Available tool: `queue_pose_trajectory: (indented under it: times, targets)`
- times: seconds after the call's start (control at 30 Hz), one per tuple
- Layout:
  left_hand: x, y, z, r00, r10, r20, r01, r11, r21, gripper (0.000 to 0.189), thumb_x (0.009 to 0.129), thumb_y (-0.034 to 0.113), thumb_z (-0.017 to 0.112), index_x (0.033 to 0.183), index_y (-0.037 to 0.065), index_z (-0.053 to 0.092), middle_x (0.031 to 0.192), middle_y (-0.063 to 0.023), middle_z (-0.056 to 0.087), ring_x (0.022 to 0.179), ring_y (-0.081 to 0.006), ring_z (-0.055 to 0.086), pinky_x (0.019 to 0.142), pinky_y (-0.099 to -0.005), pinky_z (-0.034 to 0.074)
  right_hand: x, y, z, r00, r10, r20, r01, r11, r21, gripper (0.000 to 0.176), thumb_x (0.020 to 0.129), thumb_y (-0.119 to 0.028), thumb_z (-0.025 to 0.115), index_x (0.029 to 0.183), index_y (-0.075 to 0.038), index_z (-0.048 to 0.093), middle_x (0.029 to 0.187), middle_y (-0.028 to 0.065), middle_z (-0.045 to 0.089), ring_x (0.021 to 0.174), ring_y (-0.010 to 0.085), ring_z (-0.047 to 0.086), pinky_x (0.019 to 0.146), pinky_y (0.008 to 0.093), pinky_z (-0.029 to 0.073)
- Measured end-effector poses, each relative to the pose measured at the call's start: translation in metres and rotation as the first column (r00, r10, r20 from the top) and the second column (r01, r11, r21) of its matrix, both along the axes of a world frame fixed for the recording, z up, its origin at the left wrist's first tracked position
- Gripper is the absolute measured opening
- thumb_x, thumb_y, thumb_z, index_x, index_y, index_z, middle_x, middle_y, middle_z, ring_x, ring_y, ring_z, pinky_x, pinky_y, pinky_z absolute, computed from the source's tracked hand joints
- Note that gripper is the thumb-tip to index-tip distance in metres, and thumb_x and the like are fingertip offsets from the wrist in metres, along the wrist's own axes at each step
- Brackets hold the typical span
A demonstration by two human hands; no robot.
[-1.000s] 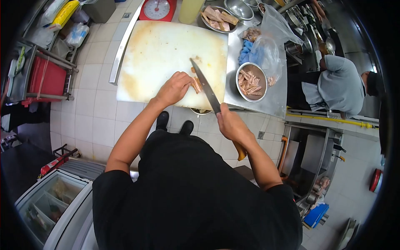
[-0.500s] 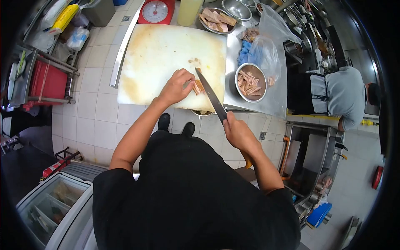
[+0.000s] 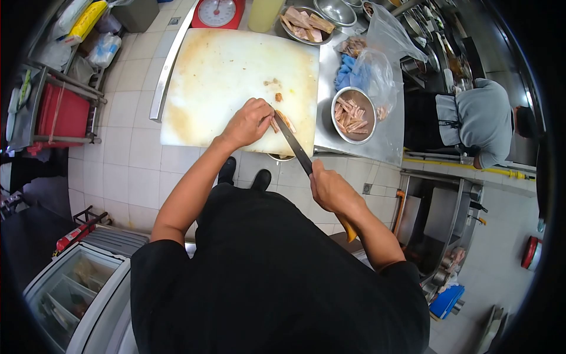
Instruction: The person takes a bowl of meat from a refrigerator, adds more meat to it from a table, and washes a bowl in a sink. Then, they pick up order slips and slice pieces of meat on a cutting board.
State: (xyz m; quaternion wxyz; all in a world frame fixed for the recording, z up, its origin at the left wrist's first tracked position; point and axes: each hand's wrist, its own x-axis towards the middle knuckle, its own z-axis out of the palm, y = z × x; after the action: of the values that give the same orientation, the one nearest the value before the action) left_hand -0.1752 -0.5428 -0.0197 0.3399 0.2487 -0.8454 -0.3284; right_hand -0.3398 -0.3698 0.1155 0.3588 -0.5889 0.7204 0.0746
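My left hand is closed, its curled fingertips pinching a strip of pinkish-brown meat near the right side of the white cutting board. In my right hand is a long knife with a dark blade; a yellow-orange handle end sticks out behind the fist. The blade's front part lies along the meat, right beside my left fingertips. A small brown offcut rests apart just beyond the tip, with tiny scraps further up. Cut meat strips fill part of a metal bowl on the right.
Behind the board stand a red scale, a yellowish container and a bowl of larger meat pieces. A plastic bag and blue cloth lie on the steel table. A person in grey bends over the counter at right.
The knife has drawn back and left, its blade now closer to my left fingers. A brown offcut now lies separate beyond the tip. My left hand stays nearly in place.
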Motion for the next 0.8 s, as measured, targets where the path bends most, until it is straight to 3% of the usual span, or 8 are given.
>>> queue_pose_trajectory:
  times: [0.1,0.17,0.33,0.47,0.6,0.73,0.8]
  targets:
    - [0.001,-0.001,0.002,1.000,-0.009,-0.013,0.009,1.000,-0.020,0.006,0.079,0.001,0.060,0.085,0.001,0.060,0.086,-0.0110,0.057,0.084,-0.0285,0.053,0.076,-0.0362,0.046,0.005,0.003,-0.028,1.000,-0.012,0.001,0.012,1.000,-0.001,0.011,0.086,-0.003,0.039,0.093,0.007,0.039,0.073,0.0351,0.059,0.070,0.0505,0.060,0.067,0.0563,0.046]
    - [0.001,0.000,0.000,1.000,-0.008,0.003,0.008,1.000,-0.014,0.006,0.079,0.001,0.060,0.085,0.001,0.060,0.086,-0.0112,0.057,0.084,-0.0288,0.053,0.076,-0.0363,0.046,0.008,0.013,-0.069,0.998,-0.051,-0.038,0.046,0.993,-0.112,0.012,0.087,-0.003,0.039,0.094,0.007,0.039,0.072,0.0346,0.059,0.069,0.0506,0.060,0.066,0.0564,0.046]
    - [0.003,0.003,0.002,0.996,0.023,-0.081,-0.023,1.000,-0.006,0.008,0.079,0.001,0.060,0.086,0.001,0.059,0.084,-0.0116,0.055,0.086,-0.0298,0.053,0.077,-0.0366,0.046,0.002,0.005,-0.037,0.998,-0.069,-0.010,0.068,0.993,-0.099,0.019,0.095,-0.016,0.042,0.096,0.003,0.038,0.070,0.0318,0.059,0.066,0.0503,0.058,0.064,0.0583,0.044]
    - [0.005,0.004,0.001,0.997,0.035,-0.062,-0.037,0.999,-0.033,0.009,0.078,0.001,0.060,0.087,0.002,0.058,0.086,-0.0114,0.056,0.086,-0.0302,0.053,0.077,-0.0372,0.046,0.008,0.003,-0.003,0.999,-0.047,-0.017,0.046,0.996,-0.082,0.016,0.093,-0.012,0.041,0.095,0.003,0.039,0.069,0.0318,0.059,0.066,0.0504,0.058,0.064,0.0580,0.044]
    - [0.005,0.005,0.000,0.999,0.033,-0.011,-0.033,0.999,0.002,0.007,0.078,0.002,0.061,0.085,0.001,0.059,0.085,-0.0117,0.057,0.085,-0.0298,0.054,0.076,-0.0373,0.047,0.003,0.005,-0.005,0.997,0.016,-0.074,-0.018,0.999,-0.030,0.010,0.087,-0.003,0.040,0.094,0.004,0.039,0.069,0.0325,0.059,0.066,0.0493,0.060,0.065,0.0563,0.047]
    - [0.005,0.002,-0.005,0.999,0.037,-0.027,-0.037,0.999,-0.002,0.006,0.078,0.002,0.061,0.084,0.001,0.059,0.084,-0.0119,0.057,0.084,-0.0293,0.054,0.075,-0.0373,0.047,0.002,0.006,-0.025,0.997,0.020,-0.073,-0.022,0.999,-0.028,0.010,0.087,-0.004,0.040,0.094,0.004,0.039,0.069,0.0325,0.059,0.067,0.0491,0.061,0.066,0.0556,0.048]
    - [0.005,0.004,-0.005,0.997,0.053,-0.049,-0.053,0.999,0.008,0.006,0.077,0.000,0.060,0.083,0.001,0.059,0.078,-0.0116,0.056,0.077,-0.0284,0.055,0.070,-0.0359,0.046,0.004,0.011,-0.061,0.998,0.022,-0.059,-0.032,0.983,-0.183,0.012,0.089,-0.006,0.040,0.095,0.004,0.039,0.069,0.0318,0.059,0.066,0.0488,0.060,0.065,0.0560,0.047]
